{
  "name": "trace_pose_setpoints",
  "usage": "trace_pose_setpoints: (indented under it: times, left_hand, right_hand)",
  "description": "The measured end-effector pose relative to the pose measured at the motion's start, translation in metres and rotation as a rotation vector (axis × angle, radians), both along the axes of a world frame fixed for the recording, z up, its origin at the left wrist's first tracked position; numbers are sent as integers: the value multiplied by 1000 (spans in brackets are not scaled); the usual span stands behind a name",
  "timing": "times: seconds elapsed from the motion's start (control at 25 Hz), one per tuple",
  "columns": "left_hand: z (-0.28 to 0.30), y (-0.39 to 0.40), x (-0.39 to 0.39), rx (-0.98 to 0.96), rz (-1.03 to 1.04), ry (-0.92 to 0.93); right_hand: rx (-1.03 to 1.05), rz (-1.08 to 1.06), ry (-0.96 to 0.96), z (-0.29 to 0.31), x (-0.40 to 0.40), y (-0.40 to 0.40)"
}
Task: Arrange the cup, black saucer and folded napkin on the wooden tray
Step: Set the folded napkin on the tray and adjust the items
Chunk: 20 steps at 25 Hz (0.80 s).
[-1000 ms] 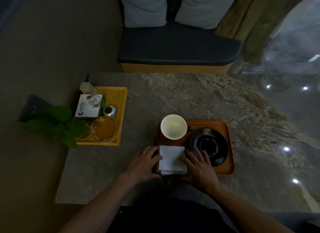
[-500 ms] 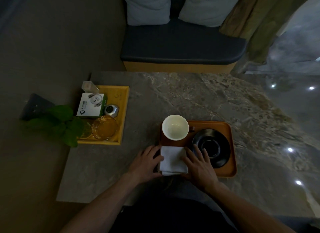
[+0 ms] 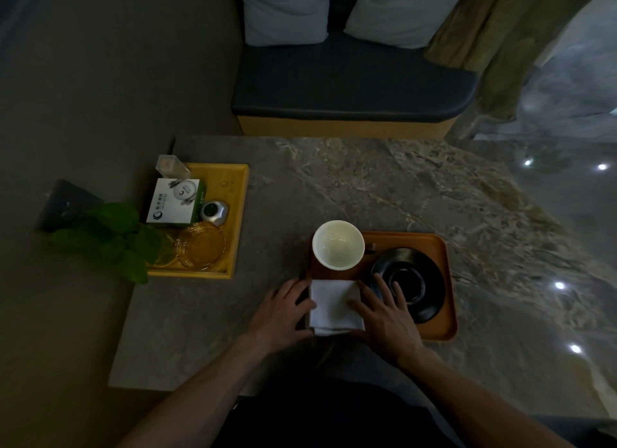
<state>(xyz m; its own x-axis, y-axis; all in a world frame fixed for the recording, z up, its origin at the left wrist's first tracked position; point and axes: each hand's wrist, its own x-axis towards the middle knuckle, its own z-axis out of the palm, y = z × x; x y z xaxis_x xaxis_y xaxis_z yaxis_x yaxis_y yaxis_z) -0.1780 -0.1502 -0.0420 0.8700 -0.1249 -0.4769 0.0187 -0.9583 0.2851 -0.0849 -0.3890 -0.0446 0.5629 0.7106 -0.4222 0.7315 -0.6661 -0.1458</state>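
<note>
- white folded square napkin point(image 3: 335, 305) lies flat at the near-left corner of the rectangular brown wooden tray point(image 3: 434, 247), its near edge at the tray's near rim
- left hand point(image 3: 283, 310) rests at the napkin's left edge, fingers straight and relaxed, thumb tip touching the cloth; nothing gripped
- right hand point(image 3: 384, 310) lies flat over the napkin's right edge, fingers spread and extended, fingertips reaching onto the near-left rim of the saucer; nothing gripped
- white round ceramic cup point(image 3: 338, 244) stands upright at the tray's far-left corner, just beyond the napkin, empty inside
- round black saucer point(image 3: 414, 280) sits on the tray's right half, beside the cup and the napkin; whether it touches the cup, cannot tell
- tray sits on the grey marbled stone table point(image 3: 417, 187), near the near edge, right of centre
- yellow wooden tray point(image 3: 238, 214) at the table's left edge, well apart: holds a white-and-green carton point(image 3: 173, 202), a clear amber glass ashtray point(image 3: 200, 245), a small silver gadget point(image 3: 215, 212), a clear plastic box point(image 3: 172, 167)
- green leafy plant point(image 3: 110, 237) overhangs the left edge
- dark cushioned bench point(image 3: 350, 87) with two pale pillows point(image 3: 287, 10) beyond the far edge
</note>
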Motion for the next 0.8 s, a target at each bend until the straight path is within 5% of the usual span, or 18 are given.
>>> trace_pose_setpoints:
  times: [0.8]
  left_hand:
    - [-4,-3,3,5,21,-84]
  right_hand:
    - [39,24,-22,4,18,6]
